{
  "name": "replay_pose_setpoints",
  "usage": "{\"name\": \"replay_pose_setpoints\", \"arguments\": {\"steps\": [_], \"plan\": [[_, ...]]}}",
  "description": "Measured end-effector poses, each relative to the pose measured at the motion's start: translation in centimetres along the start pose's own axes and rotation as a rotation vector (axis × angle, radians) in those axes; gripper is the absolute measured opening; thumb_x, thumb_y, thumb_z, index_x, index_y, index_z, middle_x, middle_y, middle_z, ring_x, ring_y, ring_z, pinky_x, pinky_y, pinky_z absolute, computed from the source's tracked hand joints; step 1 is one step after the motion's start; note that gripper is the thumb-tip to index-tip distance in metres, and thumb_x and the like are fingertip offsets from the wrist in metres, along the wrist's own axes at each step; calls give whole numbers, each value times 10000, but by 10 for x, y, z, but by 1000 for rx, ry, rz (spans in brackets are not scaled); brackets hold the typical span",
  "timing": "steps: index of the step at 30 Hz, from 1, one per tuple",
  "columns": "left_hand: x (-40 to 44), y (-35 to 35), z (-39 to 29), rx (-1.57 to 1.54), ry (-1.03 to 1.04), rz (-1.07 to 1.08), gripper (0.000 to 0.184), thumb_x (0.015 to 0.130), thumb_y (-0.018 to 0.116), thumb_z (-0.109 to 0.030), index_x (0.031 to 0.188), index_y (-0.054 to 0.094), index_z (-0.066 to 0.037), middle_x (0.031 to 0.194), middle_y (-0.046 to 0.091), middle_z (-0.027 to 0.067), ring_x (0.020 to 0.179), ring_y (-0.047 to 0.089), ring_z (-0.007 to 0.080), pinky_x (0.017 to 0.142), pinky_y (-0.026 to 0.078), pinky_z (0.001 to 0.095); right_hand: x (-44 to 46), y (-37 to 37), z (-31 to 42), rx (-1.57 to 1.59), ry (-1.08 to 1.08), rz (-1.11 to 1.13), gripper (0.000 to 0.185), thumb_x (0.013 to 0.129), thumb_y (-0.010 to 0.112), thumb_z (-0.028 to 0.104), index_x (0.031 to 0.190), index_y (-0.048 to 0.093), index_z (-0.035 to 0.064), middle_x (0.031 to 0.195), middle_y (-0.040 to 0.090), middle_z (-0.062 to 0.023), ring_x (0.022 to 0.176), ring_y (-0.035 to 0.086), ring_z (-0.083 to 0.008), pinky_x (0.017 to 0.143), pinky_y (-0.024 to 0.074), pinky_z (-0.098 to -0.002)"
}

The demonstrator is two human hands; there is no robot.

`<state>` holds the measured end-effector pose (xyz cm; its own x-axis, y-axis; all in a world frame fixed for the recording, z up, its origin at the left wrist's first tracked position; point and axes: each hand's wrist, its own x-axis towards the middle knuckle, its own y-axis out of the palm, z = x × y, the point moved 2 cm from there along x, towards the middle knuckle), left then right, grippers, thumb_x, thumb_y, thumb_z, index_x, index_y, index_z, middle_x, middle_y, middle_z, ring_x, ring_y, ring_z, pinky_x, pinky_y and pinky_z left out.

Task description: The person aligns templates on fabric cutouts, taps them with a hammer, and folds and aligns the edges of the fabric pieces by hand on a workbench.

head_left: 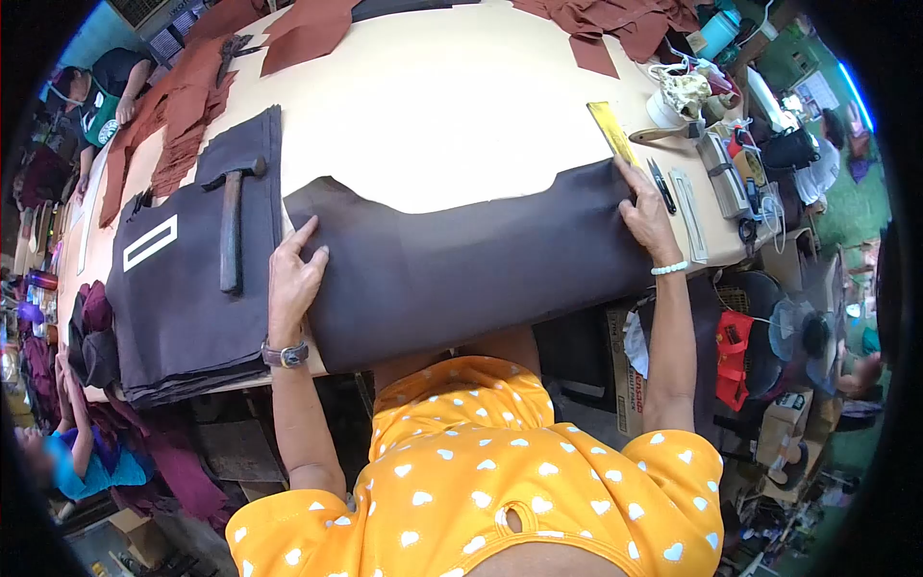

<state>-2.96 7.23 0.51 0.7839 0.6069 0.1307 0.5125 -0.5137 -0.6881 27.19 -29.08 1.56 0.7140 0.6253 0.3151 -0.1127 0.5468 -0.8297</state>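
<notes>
A wide dark brown leather piece [471,264] lies across the near edge of the table [433,115]. My left hand [295,284] rests at its left end, thumb and fingers apart. At the right end, my right hand [646,212] touches the upper corner, fingers spread along the edge. Left of my left hand is a stack of dark leather [192,317], bearing a hammer [231,231] and a pale rectangular frame [150,242]. A yellow ruler [611,132] lies just beyond my right hand, with black scissors [661,185] to the right of it.
Reddish-brown leather [192,115] lies at the far left, and more [625,29] at the far right. A brush [665,133], a white tub [663,109] and tools line the right side. One person [106,91] is at the upper left, another [96,462] at the lower left.
</notes>
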Motion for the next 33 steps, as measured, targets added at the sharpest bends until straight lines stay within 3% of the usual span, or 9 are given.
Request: {"name": "replay_pose_setpoints", "arguments": {"steps": [4,7,8,12,20,24,27,30,33], "plan": [[15,-3,-3,27,82,-168,451,758,558,-67,1197,525,28,1177,544,250,1184,454,381,993,346,375,10,-6,15,0,-75,-250,619,689,463,-43,1305,415,-1,1286,446,-253,1232,395,-363,1050,292,-358],[25,-3,-4,-5,81,-245,476,738,550,-41,1208,517,26,1235,517,223,1169,484,309,982,352,332,14,-7,15,15,-67,-401,537,735,517,5,1269,463,6,1262,474,-236,1185,444,-357,1021,331,-362],[26,-2,-4,32,60,-219,513,723,548,-55,1228,498,25,1271,468,259,1166,481,336,980,353,340,14,-3,12,14,-46,-428,510,749,536,24,1255,480,7,1254,484,-230,1168,461,-354,1010,344,-363],[27,11,-5,357,28,-145,503,719,544,-77,1209,504,31,1207,486,290,1090,496,408,941,396,402,18,25,-11,-135,63,-290,438,759,581,69,1188,531,2,1204,526,-192,1073,525,-346,960,396,-370],[48,18,5,486,114,-202,498,736,556,-70,1222,493,21,1205,491,254,1045,526,389,896,431,407,30,47,-13,-461,-28,-274,394,777,469,55,1157,548,-11,1202,526,-164,1068,530,-318,922,424,-383],[52,18,3,469,124,-204,488,738,570,-77,1212,502,18,1202,491,244,1010,548,376,861,456,395,38,51,-16,-490,34,-193,388,780,488,92,1151,556,1,1215,520,-155,1109,494,-318,956,388,-405],[51,19,-1,481,95,-217,504,742,559,-64,1238,489,-5,1276,435,238,1089,498,382,905,420,433,45,53,-10,-553,76,-146,382,798,498,142,1152,558,12,1267,476,-150,1160,443,-331,982,345,-444],[32,18,-25,849,202,-384,507,778,567,-104,1268,464,-22,1359,344,230,1217,371,403,974,341,488,46,57,-4,-686,47,-199,402,830,498,215,1184,537,28,1329,408,-158,1207,385,-357,1001,304,-487],[0,27,-51,665,246,-261,548,820,593,-208,1310,419,-34,1433,228,222,1313,204,417,1040,237,499,34,58,13,-684,62,-216,447,868,478,296,1239,493,47,1370,351,-177,1248,330,-384,1016,263,-525]]}}
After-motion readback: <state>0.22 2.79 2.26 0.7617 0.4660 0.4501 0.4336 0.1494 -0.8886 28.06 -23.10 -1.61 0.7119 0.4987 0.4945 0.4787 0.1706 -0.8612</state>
